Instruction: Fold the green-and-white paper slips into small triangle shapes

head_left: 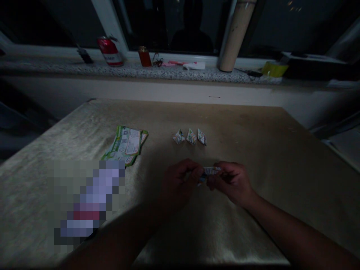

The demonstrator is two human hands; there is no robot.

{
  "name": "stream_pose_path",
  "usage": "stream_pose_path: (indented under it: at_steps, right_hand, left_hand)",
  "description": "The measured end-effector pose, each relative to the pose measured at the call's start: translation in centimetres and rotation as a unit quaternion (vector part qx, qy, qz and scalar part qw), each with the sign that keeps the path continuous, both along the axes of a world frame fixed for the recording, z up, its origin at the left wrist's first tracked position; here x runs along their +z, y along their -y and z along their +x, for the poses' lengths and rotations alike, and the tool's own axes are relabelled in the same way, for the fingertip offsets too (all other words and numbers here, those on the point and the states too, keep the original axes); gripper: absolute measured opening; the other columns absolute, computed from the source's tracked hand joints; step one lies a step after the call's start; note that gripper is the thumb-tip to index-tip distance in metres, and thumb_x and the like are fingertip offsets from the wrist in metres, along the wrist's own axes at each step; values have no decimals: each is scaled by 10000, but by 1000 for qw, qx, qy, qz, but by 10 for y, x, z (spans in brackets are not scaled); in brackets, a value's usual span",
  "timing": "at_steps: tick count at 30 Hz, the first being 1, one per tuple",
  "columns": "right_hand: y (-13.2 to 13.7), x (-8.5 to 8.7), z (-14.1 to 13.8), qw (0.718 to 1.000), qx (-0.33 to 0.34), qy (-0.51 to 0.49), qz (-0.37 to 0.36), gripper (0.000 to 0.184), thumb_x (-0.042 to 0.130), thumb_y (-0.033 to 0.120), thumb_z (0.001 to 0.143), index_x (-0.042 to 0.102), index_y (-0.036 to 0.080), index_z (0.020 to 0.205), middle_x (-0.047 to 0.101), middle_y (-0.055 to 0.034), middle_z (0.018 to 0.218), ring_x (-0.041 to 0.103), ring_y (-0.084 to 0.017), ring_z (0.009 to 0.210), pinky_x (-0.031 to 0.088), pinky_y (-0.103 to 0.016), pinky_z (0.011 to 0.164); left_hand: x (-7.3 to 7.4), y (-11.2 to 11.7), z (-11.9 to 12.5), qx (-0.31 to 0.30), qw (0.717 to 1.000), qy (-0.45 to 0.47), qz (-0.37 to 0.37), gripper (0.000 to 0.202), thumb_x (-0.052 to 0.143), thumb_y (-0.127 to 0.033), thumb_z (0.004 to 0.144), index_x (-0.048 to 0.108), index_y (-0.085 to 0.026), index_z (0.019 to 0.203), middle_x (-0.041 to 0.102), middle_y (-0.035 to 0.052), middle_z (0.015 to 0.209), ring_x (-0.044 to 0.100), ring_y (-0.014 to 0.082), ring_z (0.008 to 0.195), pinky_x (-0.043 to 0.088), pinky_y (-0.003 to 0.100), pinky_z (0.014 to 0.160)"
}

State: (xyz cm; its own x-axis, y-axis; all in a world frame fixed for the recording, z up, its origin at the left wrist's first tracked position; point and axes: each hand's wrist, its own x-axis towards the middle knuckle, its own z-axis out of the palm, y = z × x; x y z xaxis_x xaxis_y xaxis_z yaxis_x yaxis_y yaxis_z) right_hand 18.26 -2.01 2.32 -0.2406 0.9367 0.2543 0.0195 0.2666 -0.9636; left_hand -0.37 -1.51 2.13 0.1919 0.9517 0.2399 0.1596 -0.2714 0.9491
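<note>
Between my hands, above the near middle of the table, is a small folded piece of printed paper (212, 171). My left hand (181, 180) pinches its left end with thumb and fingers. At the other end my right hand (232, 180) grips it, also with thumb and fingertips. Part of the paper is hidden behind the fingers. Just beyond my hands, three small folded paper pieces stand in a row: a left one (179, 137), a middle one (191, 136) and a right one (201, 137). They look pointed and carry similar print.
Green-and-white printed sheets (128, 144) lie on the table (247, 131) to the left, beside a pixelated patch. Along the granite windowsill (129, 70) are a red can (109, 51), an orange bottle (144, 57), a tall tube (236, 37) and a yellow item (274, 69).
</note>
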Motion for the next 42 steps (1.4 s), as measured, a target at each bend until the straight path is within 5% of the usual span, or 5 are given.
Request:
stream_pose_path:
  at_steps: [9,24,37,42]
  right_hand:
    - [2,-1,-2,998,-51,20,40,295,700,364,856,615,174,647,603,4,475,523,-95,393,388,-189,378]
    - [0,1,4,997,9,37,60,346,594,382,946,671,175,679,679,-25,556,619,-123,479,464,-223,466]
    - [-1,4,7,994,8,59,95,428,534,397,983,692,170,657,694,-41,559,644,-131,498,486,-226,498]
    - [-2,1,10,997,-12,-1,72,231,623,393,938,688,182,871,710,-28,629,669,-147,545,523,-244,528]
  left_hand:
    - [1,0,1,-18,998,44,-30,282,619,-414,902,678,-157,801,655,8,695,583,113,634,455,208,596]
    - [3,0,2,-6,997,61,-37,263,636,-397,882,663,-162,767,643,2,674,575,106,610,460,210,576]
    - [1,-4,2,-36,985,105,-131,338,690,-481,824,681,-147,768,658,16,658,574,111,581,468,212,554]
    - [0,-6,2,-25,975,134,-176,321,717,-463,792,675,-150,739,648,4,634,557,102,559,456,213,547]
